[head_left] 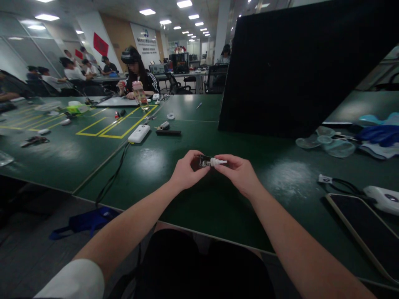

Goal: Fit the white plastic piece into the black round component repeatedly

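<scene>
Above the near part of the green table [174,216], both my hands hold one small object between them. My left hand [187,169] is closed around its left part, a small dark and clear body [204,161] that looks like a little bottle; its exact kind is too small to make out. From its right end sticks a white tapered nozzle [215,162] with a ribbed collar. My right hand [238,171] pinches this nozzle between thumb and fingers, its tip pointing right. The object lies nearly level, partly covered by my fingers.
A large black panel [280,74] stands at the back right. At the right lie a phone [368,232] and a white device [383,199]. A white power bank [139,134] with a cable lies to the left. Across the table sits a person [149,83] behind a bottle [141,95].
</scene>
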Available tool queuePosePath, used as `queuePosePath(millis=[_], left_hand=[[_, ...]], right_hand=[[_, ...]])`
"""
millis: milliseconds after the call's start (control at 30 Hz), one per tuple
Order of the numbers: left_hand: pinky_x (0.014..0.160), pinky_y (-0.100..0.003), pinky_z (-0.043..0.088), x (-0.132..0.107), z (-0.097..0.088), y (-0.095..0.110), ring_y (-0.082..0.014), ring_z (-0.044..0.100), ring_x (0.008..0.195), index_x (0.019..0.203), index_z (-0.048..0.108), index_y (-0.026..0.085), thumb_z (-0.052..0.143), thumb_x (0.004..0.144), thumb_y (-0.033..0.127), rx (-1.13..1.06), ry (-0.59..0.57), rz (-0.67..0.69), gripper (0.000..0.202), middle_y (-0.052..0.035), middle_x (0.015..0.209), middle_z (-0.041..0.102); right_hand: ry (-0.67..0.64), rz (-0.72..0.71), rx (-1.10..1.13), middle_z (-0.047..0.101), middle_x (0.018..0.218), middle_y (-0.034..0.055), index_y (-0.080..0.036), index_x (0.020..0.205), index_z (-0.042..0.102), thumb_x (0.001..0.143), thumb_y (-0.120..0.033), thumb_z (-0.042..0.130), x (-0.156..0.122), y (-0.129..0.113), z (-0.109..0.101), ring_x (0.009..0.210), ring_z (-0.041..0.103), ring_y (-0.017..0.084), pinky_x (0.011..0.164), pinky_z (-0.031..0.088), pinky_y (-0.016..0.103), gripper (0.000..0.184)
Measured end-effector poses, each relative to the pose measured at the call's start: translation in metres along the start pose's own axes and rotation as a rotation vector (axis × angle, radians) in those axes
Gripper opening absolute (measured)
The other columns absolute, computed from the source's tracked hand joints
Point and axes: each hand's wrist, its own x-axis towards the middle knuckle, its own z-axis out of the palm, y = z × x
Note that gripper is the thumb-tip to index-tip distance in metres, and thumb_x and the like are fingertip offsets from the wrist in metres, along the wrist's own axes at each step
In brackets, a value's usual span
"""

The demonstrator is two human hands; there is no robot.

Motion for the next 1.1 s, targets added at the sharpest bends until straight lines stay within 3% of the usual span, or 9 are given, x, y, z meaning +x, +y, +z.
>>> queuePosePath(millis=[200, 433, 600, 700, 833, 967, 1100], left_hand=[[0.079, -0.036, 0.055, -0.001, 0.002, -0.001, -0.0200, 0.066, 0.091, 0.116, 0.056, 0.023, 0.074, 0.078, 0.032, 0.105, 0.045, 0.069, 0.043, -0.0047, 0.104, 0.067], [0.083, -0.035, 0.055, -0.001, 0.000, 0.006, -0.0202, 0.065, 0.096, 0.115, 0.058, 0.022, 0.074, 0.078, 0.032, 0.202, 0.015, 0.065, 0.041, -0.0054, 0.111, 0.066], [0.081, -0.034, 0.055, -0.001, 0.001, 0.008, -0.0201, 0.066, 0.096, 0.116, 0.057, 0.023, 0.072, 0.080, 0.033, 0.179, 0.018, 0.022, 0.041, -0.0049, 0.110, 0.067], [0.079, -0.035, 0.055, 0.000, 0.000, 0.006, -0.0192, 0.066, 0.091, 0.119, 0.055, 0.024, 0.073, 0.080, 0.035, 0.146, 0.002, -0.026, 0.045, -0.0049, 0.110, 0.068], [0.078, -0.037, 0.056, 0.003, -0.002, 0.002, -0.0190, 0.067, 0.087, 0.122, 0.055, 0.025, 0.074, 0.080, 0.035, 0.123, -0.115, -0.116, 0.046, -0.0040, 0.110, 0.070], [0.082, -0.040, 0.057, 0.004, -0.001, 0.000, -0.0223, 0.069, 0.094, 0.123, 0.057, 0.027, 0.075, 0.080, 0.035, 0.133, -0.223, -0.193, 0.048, -0.0043, 0.108, 0.072], [0.086, -0.041, 0.056, -0.001, -0.010, -0.004, -0.0232, 0.068, 0.102, 0.126, 0.058, 0.027, 0.074, 0.081, 0.038, 0.141, -0.228, -0.180, 0.049, -0.0057, 0.115, 0.071]], right_hand=[[0.059, -0.151, -0.357, 0.073, 0.104, 0.0082, -0.024, 0.107, 0.078, 0.085, -0.044, 0.072, -0.003, -0.009, -0.007, 0.084, 0.066, 0.023, 0.066, 0.052, 0.036, 0.029], [-0.008, -0.144, -0.492, 0.072, 0.100, 0.0072, -0.024, 0.108, 0.077, 0.087, -0.043, 0.068, -0.005, -0.009, 0.001, 0.083, 0.065, 0.022, 0.074, 0.054, 0.039, 0.030], [0.137, -0.039, -0.500, 0.072, 0.089, 0.0068, -0.022, 0.118, 0.072, 0.086, -0.058, 0.065, -0.007, -0.010, -0.001, 0.070, 0.063, 0.021, 0.063, 0.050, 0.036, 0.048], [0.300, 0.019, -0.469, 0.069, 0.077, 0.0067, -0.020, 0.101, 0.075, 0.091, -0.068, 0.051, -0.006, -0.012, -0.006, 0.065, 0.061, 0.020, 0.059, 0.047, 0.034, 0.055], [0.463, 0.221, -0.416, 0.063, 0.066, 0.0063, -0.020, 0.084, 0.073, 0.091, -0.078, 0.036, -0.001, -0.005, -0.014, 0.057, 0.057, 0.019, 0.055, 0.042, 0.034, 0.070], [0.417, 0.330, -0.459, 0.060, 0.061, 0.0058, -0.020, 0.080, 0.072, 0.087, -0.082, 0.038, 0.002, 0.001, -0.017, 0.054, 0.055, 0.020, 0.053, 0.040, 0.035, 0.071], [0.346, 0.348, -0.525, 0.058, 0.058, 0.0053, -0.020, 0.080, 0.072, 0.088, -0.080, 0.039, 0.003, 0.001, -0.018, 0.051, 0.053, 0.020, 0.050, 0.040, 0.035, 0.068]])
